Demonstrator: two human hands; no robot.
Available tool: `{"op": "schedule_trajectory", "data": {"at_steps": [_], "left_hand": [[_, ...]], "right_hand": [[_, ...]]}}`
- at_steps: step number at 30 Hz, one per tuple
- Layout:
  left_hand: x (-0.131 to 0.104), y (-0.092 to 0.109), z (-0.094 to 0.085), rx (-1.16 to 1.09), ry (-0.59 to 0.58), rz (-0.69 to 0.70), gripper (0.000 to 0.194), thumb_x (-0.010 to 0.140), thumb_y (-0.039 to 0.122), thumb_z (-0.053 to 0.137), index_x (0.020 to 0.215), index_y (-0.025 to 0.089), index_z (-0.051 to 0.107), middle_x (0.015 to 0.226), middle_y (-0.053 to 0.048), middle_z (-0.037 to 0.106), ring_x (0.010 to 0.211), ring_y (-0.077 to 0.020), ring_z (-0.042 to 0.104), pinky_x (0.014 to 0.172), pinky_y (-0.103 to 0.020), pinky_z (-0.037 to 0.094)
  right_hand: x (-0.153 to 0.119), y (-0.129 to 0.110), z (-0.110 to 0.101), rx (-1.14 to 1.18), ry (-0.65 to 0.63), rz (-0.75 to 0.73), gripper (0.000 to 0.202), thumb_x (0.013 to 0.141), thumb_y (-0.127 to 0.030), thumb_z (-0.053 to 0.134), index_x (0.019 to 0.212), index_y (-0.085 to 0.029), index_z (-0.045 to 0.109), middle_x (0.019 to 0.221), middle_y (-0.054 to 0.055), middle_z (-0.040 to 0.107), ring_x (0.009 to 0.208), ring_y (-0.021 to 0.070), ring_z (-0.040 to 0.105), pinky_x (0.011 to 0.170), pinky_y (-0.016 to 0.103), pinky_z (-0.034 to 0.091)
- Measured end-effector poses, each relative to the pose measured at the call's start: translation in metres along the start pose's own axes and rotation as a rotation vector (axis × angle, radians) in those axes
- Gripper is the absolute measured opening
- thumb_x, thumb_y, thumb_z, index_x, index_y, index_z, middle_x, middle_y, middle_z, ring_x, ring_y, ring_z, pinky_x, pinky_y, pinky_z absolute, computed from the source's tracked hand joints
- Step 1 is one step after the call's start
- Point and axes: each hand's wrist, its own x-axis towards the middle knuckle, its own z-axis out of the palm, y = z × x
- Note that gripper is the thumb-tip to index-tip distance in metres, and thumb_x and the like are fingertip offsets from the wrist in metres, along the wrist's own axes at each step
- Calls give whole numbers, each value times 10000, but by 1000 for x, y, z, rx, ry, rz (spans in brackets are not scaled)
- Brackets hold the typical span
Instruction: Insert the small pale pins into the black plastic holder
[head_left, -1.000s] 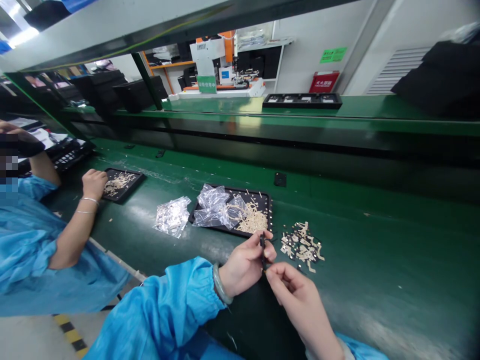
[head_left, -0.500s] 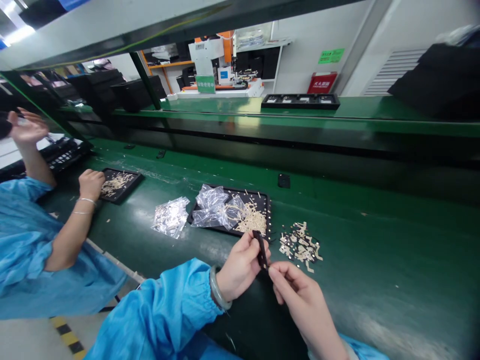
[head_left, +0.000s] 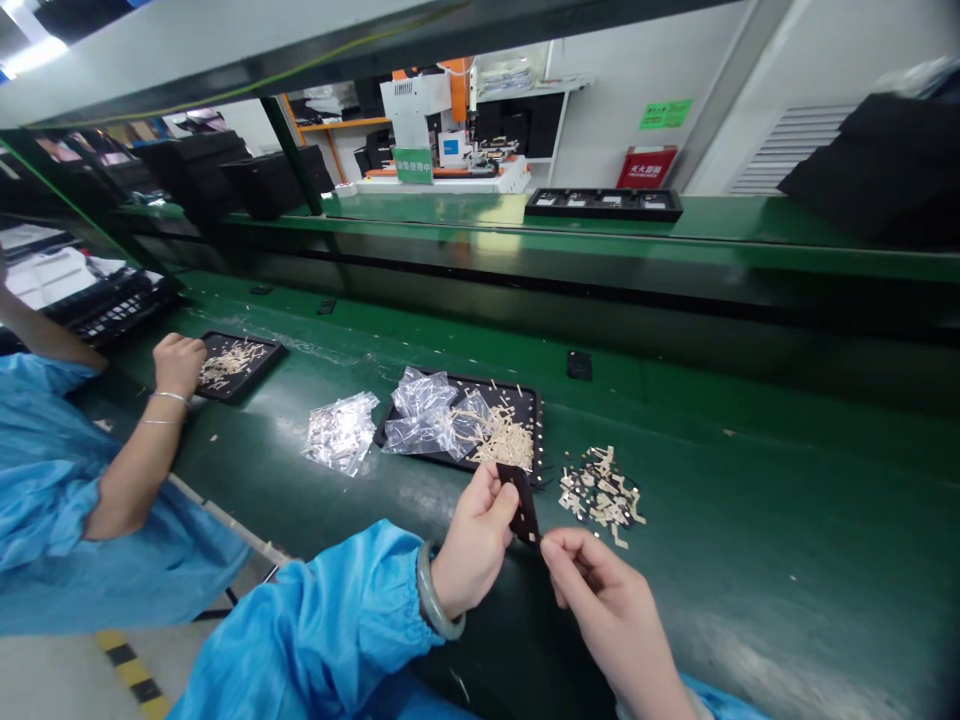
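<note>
A flat black part (head_left: 524, 508) is held between the thumb and fingers of my left hand (head_left: 478, 540), its broad face with small pale spots showing. My right hand (head_left: 600, 595) is pinched at the part's lower end; whatever sits between its fingertips is too small to make out. Just behind my left hand lies a black tray (head_left: 535, 400) with small beige pieces (head_left: 504, 438) and clear plastic bags (head_left: 427, 410). Right of the tray, beige and black scraps (head_left: 600, 490) are piled on the green table (head_left: 750, 520).
More clear bags (head_left: 341, 432) lie left of the tray. At the left, a person's hand (head_left: 180, 365) reaches to another black tray (head_left: 240, 368) of beige pieces. A small black plate (head_left: 579, 365) lies farther back. Behind, a raised shelf bears a long tray (head_left: 604, 204).
The black part has turned so that more of its broad face shows. My right hand stays pinched at its lower end. The other person's raised hand has moved mostly out of view at the left.
</note>
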Motion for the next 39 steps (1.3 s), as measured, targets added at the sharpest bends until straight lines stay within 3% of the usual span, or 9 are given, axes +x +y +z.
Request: {"op": "schedule_trajectory", "data": {"at_steps": [15,20,25,33,36,39], "left_hand": [[-5,5,-5,341,-13,203,163,845,282,562,902,151,483,787,-1,563,708,-92,528,654,-193,446],[-6,6,-7,458,-19,305,103,865,240,529,904,158,481,785,11,552,701,-73,526,644,-163,447],[-9,5,-10,541,-22,365,66,879,205,501,926,165,475,802,6,552,711,-74,535,638,-162,453],[-13,-4,-19,685,-155,700,138,848,86,504,942,181,467,873,-26,562,827,-128,562,735,-257,469],[-11,-2,-18,679,-125,652,103,855,113,505,927,177,466,863,-24,548,804,-121,554,712,-245,463],[-5,4,-14,586,-63,414,72,871,194,509,916,164,462,818,-12,537,724,-96,533,653,-208,448]], "right_hand": [[0,-4,-12,-167,104,-170,170,856,-317,539,765,-202,624,574,-20,556,466,126,499,447,196,407],[-2,-3,-13,-275,132,-328,95,875,-233,535,812,-218,604,705,-4,608,586,137,557,526,199,425],[-5,-6,-13,-380,142,-477,82,894,-155,516,868,-201,579,695,-3,573,567,122,529,556,222,403],[-9,-8,-9,-678,192,-691,59,894,-118,520,895,-129,578,637,24,560,519,148,488,542,300,348],[-10,-13,-8,-772,112,-812,100,874,-68,515,932,-117,582,622,27,567,507,161,491,519,315,336],[-9,-14,-14,-617,-63,-829,150,864,-50,493,938,-151,576,671,30,596,554,164,537,533,305,378]]}}
